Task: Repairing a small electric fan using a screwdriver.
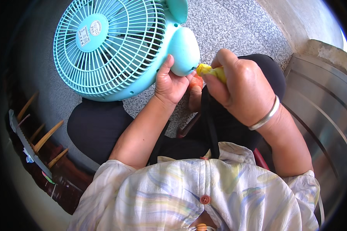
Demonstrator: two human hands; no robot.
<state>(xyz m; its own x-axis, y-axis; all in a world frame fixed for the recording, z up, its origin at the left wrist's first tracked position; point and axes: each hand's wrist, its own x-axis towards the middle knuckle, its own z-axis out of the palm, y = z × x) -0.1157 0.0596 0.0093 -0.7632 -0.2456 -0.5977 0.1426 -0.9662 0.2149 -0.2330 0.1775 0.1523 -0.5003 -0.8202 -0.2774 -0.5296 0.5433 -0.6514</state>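
A turquoise electric fan leans across my knees at the upper left, its grille and round hub facing up. My left hand grips the rounded lobe on the fan's edge, thumb on the near side and fingers partly hidden beneath. In my right hand is a screwdriver with a yellow handle, fingers wrapped around it. It points left at a small dark hole in the lobe's lower right edge. Its tip is too small to tell whether it sits inside the hole.
Below my hands show my foot and an orange shoe or strap. Speckled grey floor stretches behind the fan. A metal panel stands close on my right, beside a wall. Dark wooden furniture is at the left.
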